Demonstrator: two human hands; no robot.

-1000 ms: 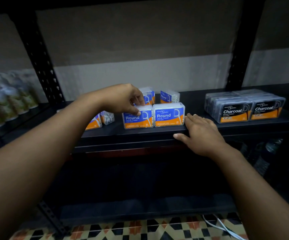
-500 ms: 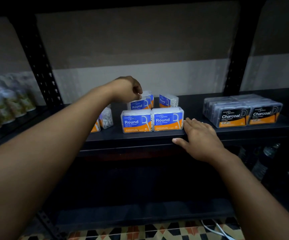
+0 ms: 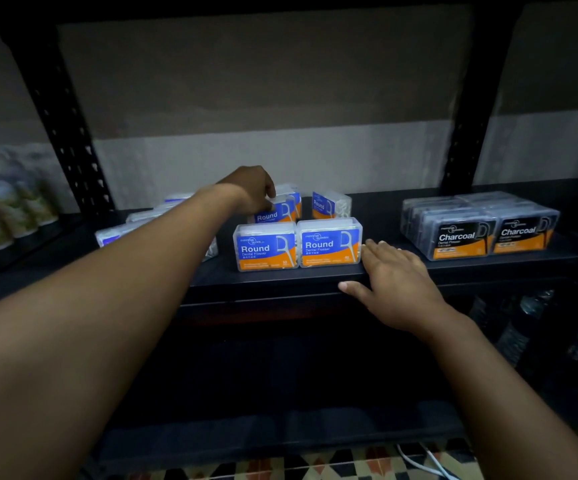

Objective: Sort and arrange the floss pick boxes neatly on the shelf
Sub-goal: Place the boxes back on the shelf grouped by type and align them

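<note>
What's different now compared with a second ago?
The left hand left the front left Round box, reached back and now grips the Round box behind it. The right hand still rests flat on the shelf edge; the Charcoal boxes haven't moved.

Your left hand [image 3: 251, 194] and right hand [image 3: 396, 280] are bare — both forearms too, uncovered right to the frame's edge.
</note>
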